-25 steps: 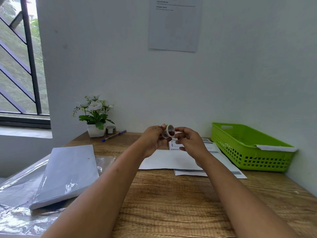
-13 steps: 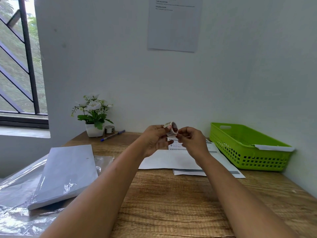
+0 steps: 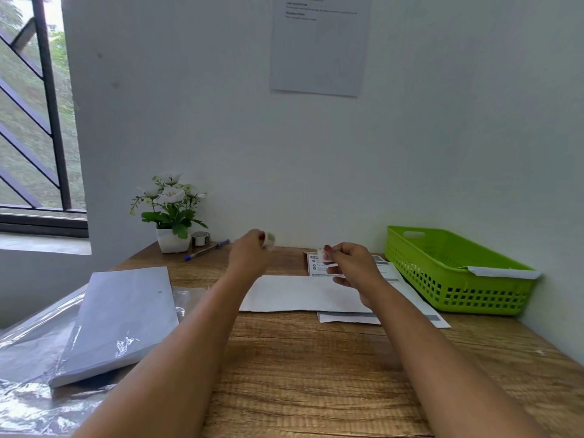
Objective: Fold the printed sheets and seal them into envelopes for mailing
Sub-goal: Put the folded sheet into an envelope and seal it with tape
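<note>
Above a wooden desk [image 3: 316, 374], the left hand [image 3: 249, 257] grips a small tape roll [image 3: 269, 240]; the right hand [image 3: 354, 267] pinches a tape strip [image 3: 321, 255]. Both hover over a white envelope [image 3: 294, 294] on printed sheets [image 3: 410, 298]. Right of the envelope sits a green basket [image 3: 455, 273]; left, a wrapped paper stack [image 3: 120, 320], plant [image 3: 170, 213] and pen [image 3: 207, 249].

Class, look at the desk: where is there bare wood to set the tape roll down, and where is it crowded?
Free: the near wood between the forearms, below the envelope; also the strip between plastic-wrapped paper pack and envelope. Crowded: back left by plant, pen and spare roll; right, sheets against basket.
</note>
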Demonstrator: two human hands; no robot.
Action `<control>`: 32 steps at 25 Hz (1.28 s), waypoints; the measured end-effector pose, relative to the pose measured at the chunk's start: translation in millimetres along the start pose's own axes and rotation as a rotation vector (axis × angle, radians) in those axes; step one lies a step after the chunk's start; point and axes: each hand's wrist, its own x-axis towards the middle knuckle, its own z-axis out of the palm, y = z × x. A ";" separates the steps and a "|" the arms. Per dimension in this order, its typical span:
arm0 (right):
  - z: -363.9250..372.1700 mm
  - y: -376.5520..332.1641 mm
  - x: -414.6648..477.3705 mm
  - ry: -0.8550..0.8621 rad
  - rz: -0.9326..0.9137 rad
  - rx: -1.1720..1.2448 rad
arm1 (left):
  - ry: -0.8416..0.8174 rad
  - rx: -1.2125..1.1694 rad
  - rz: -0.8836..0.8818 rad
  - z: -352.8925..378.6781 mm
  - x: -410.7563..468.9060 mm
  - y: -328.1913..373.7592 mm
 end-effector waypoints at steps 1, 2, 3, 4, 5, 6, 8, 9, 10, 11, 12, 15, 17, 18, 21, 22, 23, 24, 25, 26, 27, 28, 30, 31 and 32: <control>0.0 -0.2 0.0 0.005 0.021 0.011 | 0.047 0.249 0.036 -2.3 1.9 -14.1; -0.4 -0.3 0.0 0.014 0.036 0.019 | 0.078 0.384 0.023 -4.5 3.3 -27.6; -0.9 -0.1 0.3 0.024 0.049 0.023 | 0.091 0.454 -0.021 -7.2 6.4 -40.2; -1.8 0.3 0.9 0.032 0.062 0.028 | 0.094 0.496 -0.089 -10.5 9.5 -50.1; -2.4 0.8 1.5 0.035 0.075 0.036 | 0.091 0.539 -0.149 -14.0 13.2 -57.6; -2.9 1.5 2.3 0.036 0.087 0.045 | 0.085 0.576 -0.197 -17.9 15.5 -61.8; -3.6 2.9 3.5 0.032 0.100 0.061 | 0.081 0.611 -0.251 -22.9 19.5 -64.7; -4.1 3.2 3.8 0.027 0.101 0.065 | 0.093 0.619 -0.267 -24.4 19.3 -64.0; -4.7 3.0 3.9 0.023 0.100 0.064 | 0.106 0.631 -0.279 -25.3 17.4 -63.2; -5.3 2.9 4.1 0.019 0.096 0.062 | 0.114 0.651 -0.285 -26.3 16.4 -63.4; -6.2 3.0 4.3 0.015 0.093 0.058 | 0.118 0.668 -0.288 -27.5 14.2 -63.5; -8.9 4.2 4.7 0.004 0.110 0.059 | 0.120 0.696 -0.270 -30.3 12.3 -66.6; -10.0 5.6 4.6 0.001 0.125 0.062 | 0.137 0.723 -0.246 -31.6 12.5 -67.1; -10.5 6.0 4.6 -0.001 0.127 0.060 | 0.144 0.750 -0.233 -31.2 12.7 -66.7; -11.7 6.3 5.2 -0.001 0.129 0.058 | 0.185 0.814 -0.174 -29.9 12.7 -61.7; -12.1 6.5 5.7 0.000 0.127 0.056 | 0.218 0.832 -0.134 -28.5 13.1 -60.0; -12.3 6.6 6.0 0.002 0.125 0.054 | 0.251 0.857 -0.075 -26.6 13.4 -58.1; -12.4 6.7 6.4 0.005 0.124 0.052 | 0.270 0.878 -0.011 -24.0 13.1 -56.1; -12.5 7.0 6.7 0.008 0.123 0.050 | 0.272 0.886 0.047 -21.2 12.9 -54.2; -12.6 7.5 6.8 0.010 0.122 0.048 | 0.263 0.875 0.093 -18.8 12.7 -53.6; -12.9 7.7 6.9 0.011 0.121 0.045 | 0.248 0.861 0.122 -16.6 12.2 -53.7; -13.6 7.9 6.7 0.012 0.120 0.045 | 0.229 0.851 0.140 -14.5 12.7 -54.6; -15.3 8.1 6.9 0.017 0.115 0.046 | 0.186 0.859 0.154 -11.7 13.6 -56.3; -16.0 8.0 7.2 0.021 0.113 0.044 | 0.168 0.866 0.138 -11.5 14.7 -56.9; -16.8 8.2 7.2 0.024 0.113 0.040 | 0.152 0.867 0.108 -11.4 15.7 -56.9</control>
